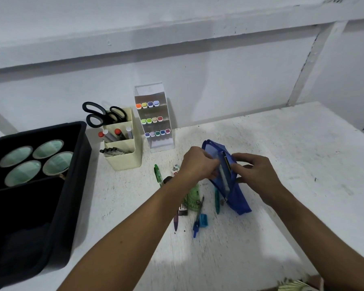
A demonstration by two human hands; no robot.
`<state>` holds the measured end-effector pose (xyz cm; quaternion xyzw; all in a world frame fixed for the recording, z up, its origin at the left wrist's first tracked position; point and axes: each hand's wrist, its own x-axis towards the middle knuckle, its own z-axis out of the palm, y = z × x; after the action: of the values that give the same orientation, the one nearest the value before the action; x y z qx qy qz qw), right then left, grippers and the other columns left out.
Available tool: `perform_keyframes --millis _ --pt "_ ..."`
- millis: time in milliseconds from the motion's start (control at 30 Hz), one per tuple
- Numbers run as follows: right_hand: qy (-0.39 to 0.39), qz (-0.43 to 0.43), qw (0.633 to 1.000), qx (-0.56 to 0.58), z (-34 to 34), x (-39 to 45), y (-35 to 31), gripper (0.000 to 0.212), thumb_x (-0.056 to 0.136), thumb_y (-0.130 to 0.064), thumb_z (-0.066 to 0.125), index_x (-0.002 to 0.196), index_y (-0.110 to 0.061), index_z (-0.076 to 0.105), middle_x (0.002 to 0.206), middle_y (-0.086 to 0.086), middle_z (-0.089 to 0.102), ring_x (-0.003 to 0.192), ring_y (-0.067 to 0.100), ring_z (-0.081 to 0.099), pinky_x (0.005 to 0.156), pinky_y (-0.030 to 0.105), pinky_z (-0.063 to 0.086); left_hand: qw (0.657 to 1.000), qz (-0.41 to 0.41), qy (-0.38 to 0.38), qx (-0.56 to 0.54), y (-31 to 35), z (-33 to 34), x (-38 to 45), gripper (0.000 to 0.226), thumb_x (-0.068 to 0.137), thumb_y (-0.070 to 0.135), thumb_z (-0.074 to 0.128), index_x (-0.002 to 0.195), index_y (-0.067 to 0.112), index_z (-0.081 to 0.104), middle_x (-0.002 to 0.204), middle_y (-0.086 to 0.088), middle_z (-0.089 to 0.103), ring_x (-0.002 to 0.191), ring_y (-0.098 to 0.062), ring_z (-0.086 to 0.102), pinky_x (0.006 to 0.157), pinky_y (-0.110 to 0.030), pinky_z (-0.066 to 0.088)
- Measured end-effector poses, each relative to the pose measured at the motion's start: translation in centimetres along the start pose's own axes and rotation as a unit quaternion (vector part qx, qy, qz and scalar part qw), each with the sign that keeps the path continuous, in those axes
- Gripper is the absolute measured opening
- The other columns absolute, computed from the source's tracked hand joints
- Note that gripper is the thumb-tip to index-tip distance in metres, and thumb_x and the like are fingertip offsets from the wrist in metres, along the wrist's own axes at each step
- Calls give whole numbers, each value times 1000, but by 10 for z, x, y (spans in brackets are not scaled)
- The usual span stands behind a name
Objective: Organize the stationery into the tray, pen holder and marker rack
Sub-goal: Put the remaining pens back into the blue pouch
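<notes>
Both hands, left hand [198, 162] and right hand [254, 173], pinch the open blue pouch [229, 185], loose pens [158, 175] beneath still unsorted, while the pen holder [122, 143] and marker rack [153, 118] beyond already look partly filled.

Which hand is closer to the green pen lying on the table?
Left. The left hand holds the blue pouch just right of the green pen; the right hand grips the pouch's far side.
</notes>
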<state>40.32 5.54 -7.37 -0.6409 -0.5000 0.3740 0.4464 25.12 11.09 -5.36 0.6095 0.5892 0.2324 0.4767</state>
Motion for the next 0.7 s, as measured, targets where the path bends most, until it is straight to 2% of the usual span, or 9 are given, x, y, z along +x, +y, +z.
perform_keyframes --millis 100,167,267,300,400,467,567,633,700 --pt "4 1 1000 -3 0 0 -2 32 87 -10 64 119 -10 64 108 0 66 84 22 70 67 35 61 997 57 22 49 -7 -3 -4 14 84 11 63 83 1 72 71 -12 72 62 -20 71 62 -32 61" --pt "4 0 1000 7 -2 -1 -5 28 87 -8 63 115 -12 65 105 -1 66 83 22 69 65 33 61 992 83 57 75 -13 -6 -5 18 83 16 65 93 4 72 82 -12 72 71 -24 70 67 -35 61" --pt "12 -2 1000 24 -9 -1 -8 22 87 -5 62 104 -18 65 100 -2 66 78 18 69 60 31 61 987 81 92 107 -23 -10 -7 19 84 21 67 100 12 68 86 0 66 70 -12 63 61 -23 53" --pt "20 0 999 28 -12 0 -8 22 87 -4 61 105 -17 65 99 -1 66 77 16 69 57 28 60 986 69 82 128 -26 -10 -8 15 84 20 67 97 12 66 84 1 64 68 -10 61 59 -21 51" --pt "36 8 998 42 -20 1 -6 26 87 -1 60 112 -9 64 99 0 65 75 13 67 51 19 55 983 33 -3 181 -37 0 -12 18 83 18 70 93 3 70 87 -8 71 69 -18 68 65 -33 59" --pt "37 10 998 46 -23 1 -5 26 87 0 59 112 -7 64 98 1 65 75 12 67 50 19 55 980 28 -38 195 -38 10 -15 25 83 26 73 95 4 69 85 -9 71 64 -17 67 53 -27 55" --pt "38 13 998 46 -24 0 -2 26 87 -1 59 113 -7 64 102 3 65 77 13 68 51 20 56 979 34 -47 193 -38 23 -16 28 82 34 74 85 10 59 67 1 58 50 -9 56 41 -18 38" --pt "34 10 998 43 -24 -1 -1 26 88 -3 59 112 -9 64 104 3 65 78 12 68 53 21 57 977 34 -31 208 -36 27 -16 27 82 32 74 83 14 54 64 5 49 53 -7 49 41 -18 32" --pt "31 5 998 46 -23 -2 -1 23 88 -3 59 108 -14 64 103 2 66 78 12 68 54 22 58 976 27 -25 215 -37 28 -13 23 82 27 73 85 11 56 64 4 47 56 -10 49 41 -18 30"
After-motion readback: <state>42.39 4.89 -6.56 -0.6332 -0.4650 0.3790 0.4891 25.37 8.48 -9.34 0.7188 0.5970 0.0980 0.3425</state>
